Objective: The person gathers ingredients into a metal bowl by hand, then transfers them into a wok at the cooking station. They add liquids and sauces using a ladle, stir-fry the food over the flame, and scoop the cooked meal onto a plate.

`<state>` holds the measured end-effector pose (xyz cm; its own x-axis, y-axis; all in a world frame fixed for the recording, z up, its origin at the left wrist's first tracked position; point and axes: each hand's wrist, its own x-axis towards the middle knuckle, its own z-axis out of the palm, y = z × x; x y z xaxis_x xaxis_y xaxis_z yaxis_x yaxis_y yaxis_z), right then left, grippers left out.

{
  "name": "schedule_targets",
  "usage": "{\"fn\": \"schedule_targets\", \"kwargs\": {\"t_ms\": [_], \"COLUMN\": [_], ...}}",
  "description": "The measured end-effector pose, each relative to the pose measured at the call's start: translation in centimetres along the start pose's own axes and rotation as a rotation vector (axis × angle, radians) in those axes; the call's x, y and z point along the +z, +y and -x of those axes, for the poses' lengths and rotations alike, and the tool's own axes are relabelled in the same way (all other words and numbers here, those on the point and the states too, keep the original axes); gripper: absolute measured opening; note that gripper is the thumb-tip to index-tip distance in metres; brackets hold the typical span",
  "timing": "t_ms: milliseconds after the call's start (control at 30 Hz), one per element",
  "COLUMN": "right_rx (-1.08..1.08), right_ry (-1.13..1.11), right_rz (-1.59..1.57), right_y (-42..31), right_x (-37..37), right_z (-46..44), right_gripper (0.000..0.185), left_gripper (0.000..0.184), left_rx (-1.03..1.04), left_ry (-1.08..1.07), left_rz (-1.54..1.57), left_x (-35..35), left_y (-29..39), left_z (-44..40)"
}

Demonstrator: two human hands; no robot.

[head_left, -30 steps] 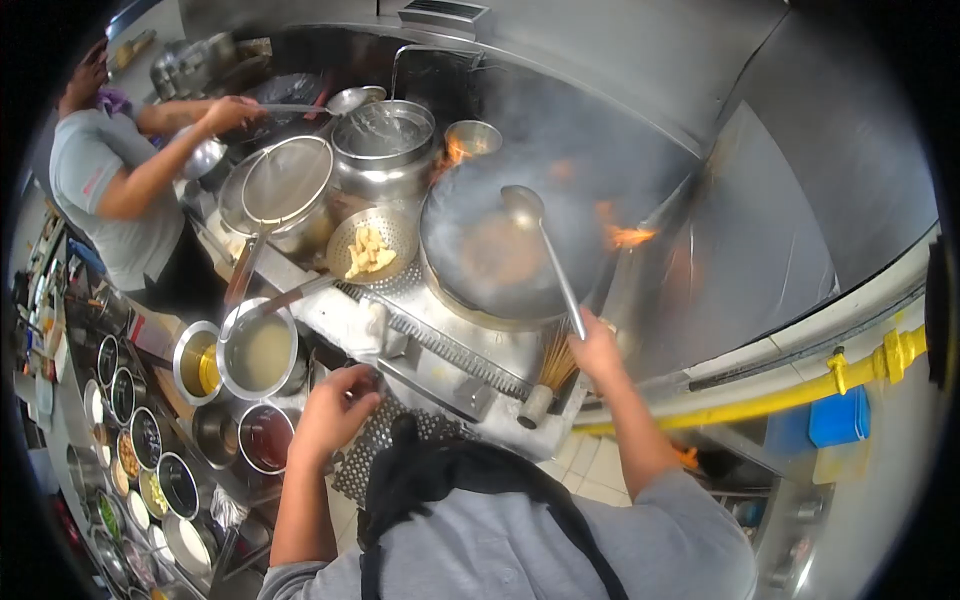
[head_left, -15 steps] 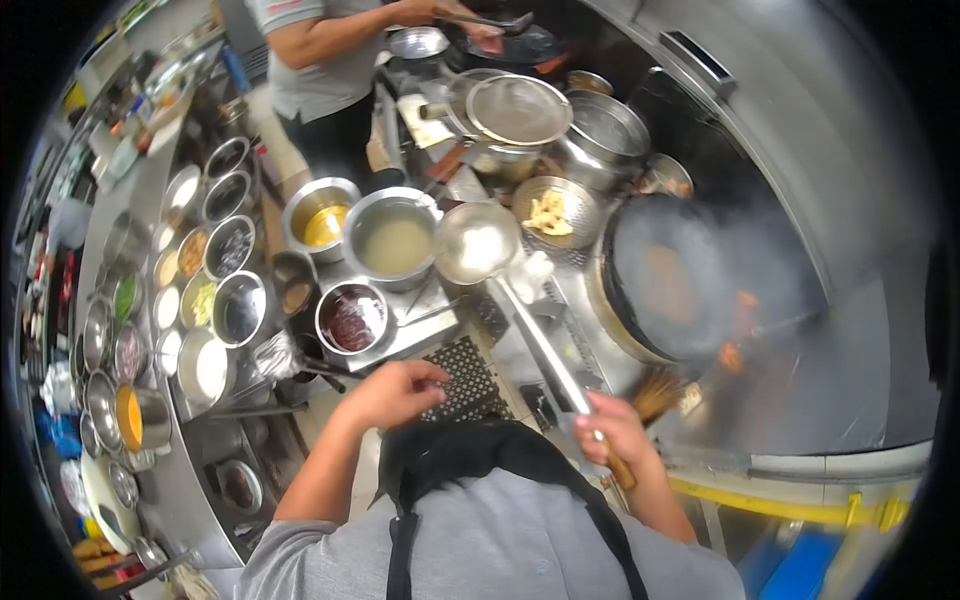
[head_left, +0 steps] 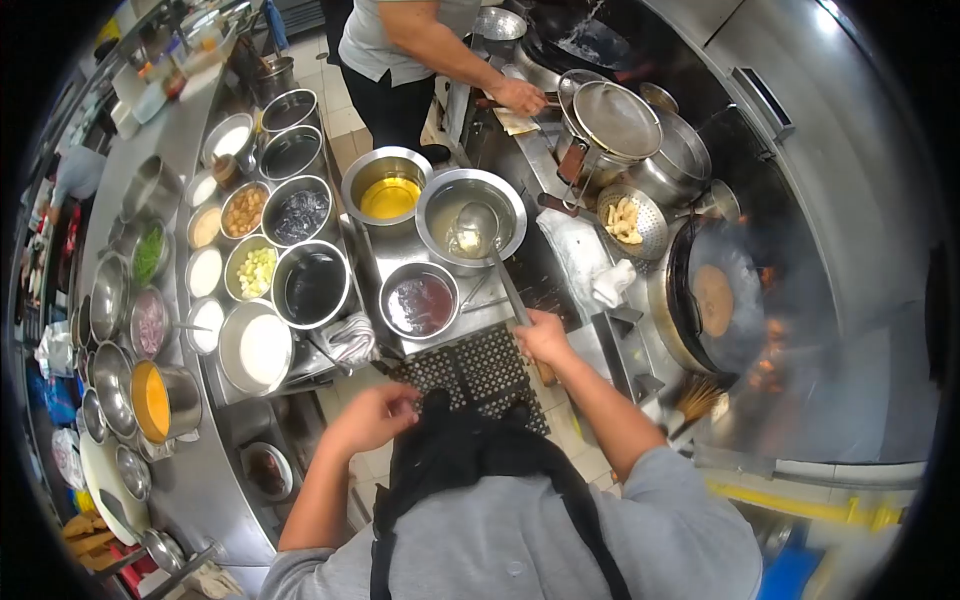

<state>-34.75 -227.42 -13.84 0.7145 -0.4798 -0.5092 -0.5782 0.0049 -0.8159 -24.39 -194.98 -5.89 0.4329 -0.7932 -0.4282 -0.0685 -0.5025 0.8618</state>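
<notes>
My right hand [head_left: 545,338] is closed round the handle of a long ladle [head_left: 508,290]. The ladle's bowl is down in a steel pot of cloudy liquid [head_left: 440,228]. Below that pot is a pot of dark red sauce [head_left: 419,303], and to its left one of yellow oil [head_left: 390,197]. My left hand [head_left: 372,417] hangs empty above the floor mat, its fingers curled and a little apart. A smoking wok [head_left: 712,300] with a brown patch at its bottom sits on the right, flames at its far side.
A perforated strainer [head_left: 653,232] holds pale yellow pieces near the wok. Beyond it are a mesh sieve [head_left: 618,118] and a pot. Ingredient tubs such as one of white powder [head_left: 256,348] line the left counter. A co-worker's hand [head_left: 522,97] reaches in at the top.
The ladle has gone from over the wok, across the counter, into the pot of cloudy liquid. The view has swung left. My left hand stays empty.
</notes>
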Motion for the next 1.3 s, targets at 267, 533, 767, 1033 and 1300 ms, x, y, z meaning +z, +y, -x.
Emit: {"fn": "schedule_targets", "kwargs": {"t_ms": [267,533,767,1033,1300], "right_rx": [0.216,0.300,0.054,0.040,0.003], "right_ry": [-0.017,-0.138,-0.074,0.661,0.824], "right_rz": [-0.683,-1.238,-1.542,-0.277,-0.046], "right_y": [-2.7,-1.9,1.6,10.7,17.5], "right_x": [-2.8,-12.8,-23.6,-36.2,-40.6], "right_z": [8.1,21.4,31.2,24.5,21.4], "right_gripper": [0.011,0.025,0.040,0.019,0.002], "left_gripper": [0.033,0.039,0.035,0.040,0.042], "left_rx": [-0.030,0.058,0.189,0.224,0.157], "left_ry": [-0.066,-0.287,-0.368,-0.429,-0.473], "left_rz": [-0.079,-0.362,-0.476,-0.473,-0.309], "left_x": [-1.3,3.1,10.9,20.8,23.9], "left_y": [2.1,4.7,8.1,13.7,15.6], "left_z": [-1.4,-5.9,-9.0,-10.2,-11.3]}}
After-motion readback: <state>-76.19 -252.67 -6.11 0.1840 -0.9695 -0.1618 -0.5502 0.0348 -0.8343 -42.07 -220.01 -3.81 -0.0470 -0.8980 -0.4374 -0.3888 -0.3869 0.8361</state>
